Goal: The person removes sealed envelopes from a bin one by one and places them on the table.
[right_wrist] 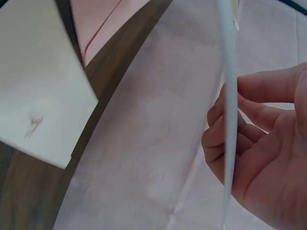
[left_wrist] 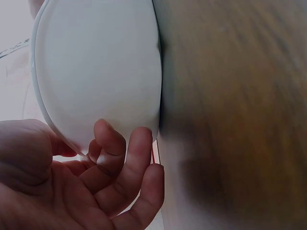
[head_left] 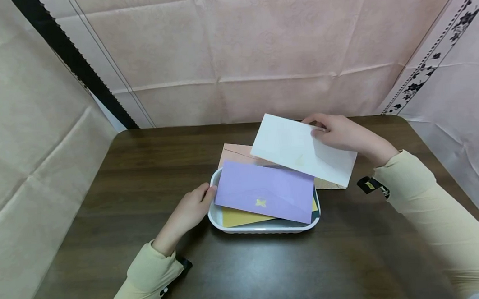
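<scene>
My right hand pinches a white envelope by its far right edge, tilted above the other envelopes. In the right wrist view the envelope shows edge-on, thumb on one side and fingers on the other. My left hand grips the left end of a white plastic basket; in the left wrist view the thumb is at the rim and fingers lie along the outer wall. A purple envelope with a small yellow mark lies across the basket, over a yellow envelope and a dark green one.
Behind the purple envelope a pink envelope sticks out past the basket's far side. A cream envelope shows under the white one. The brown wooden table ends at a pale cloth backdrop.
</scene>
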`<move>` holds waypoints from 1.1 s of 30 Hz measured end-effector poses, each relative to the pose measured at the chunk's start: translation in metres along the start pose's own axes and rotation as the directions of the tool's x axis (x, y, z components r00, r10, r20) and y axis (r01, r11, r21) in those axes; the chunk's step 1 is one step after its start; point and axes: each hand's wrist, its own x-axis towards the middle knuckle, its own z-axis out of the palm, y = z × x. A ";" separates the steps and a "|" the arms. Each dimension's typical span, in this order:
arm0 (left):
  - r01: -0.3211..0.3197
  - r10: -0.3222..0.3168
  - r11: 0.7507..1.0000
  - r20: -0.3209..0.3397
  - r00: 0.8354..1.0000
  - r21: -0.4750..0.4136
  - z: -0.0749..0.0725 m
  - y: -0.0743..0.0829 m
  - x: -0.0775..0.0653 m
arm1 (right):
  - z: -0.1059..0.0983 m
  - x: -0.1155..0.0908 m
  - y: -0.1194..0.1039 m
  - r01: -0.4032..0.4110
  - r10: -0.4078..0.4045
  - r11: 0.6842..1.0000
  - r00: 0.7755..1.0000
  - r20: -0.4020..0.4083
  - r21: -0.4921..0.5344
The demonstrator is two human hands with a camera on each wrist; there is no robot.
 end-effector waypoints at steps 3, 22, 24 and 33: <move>0.003 -0.003 1.000 -0.003 1.000 0.002 0.000 0.000 0.000 | -0.006 -0.002 0.012 -0.035 0.036 0.999 0.999 -0.012 0.017; 0.017 -0.017 1.000 0.003 1.000 -0.002 0.001 0.000 0.000 | -0.037 -0.027 0.090 -0.200 0.217 0.973 0.963 -0.162 0.119; 0.016 -0.016 1.000 0.002 1.000 -0.003 0.001 0.001 0.000 | -0.039 -0.030 0.097 -0.210 0.231 0.969 0.956 -0.180 0.131; 0.012 -0.012 1.000 0.005 1.000 0.000 0.000 0.000 0.001 | -0.042 -0.046 0.126 -0.239 0.280 0.951 0.933 -0.224 0.197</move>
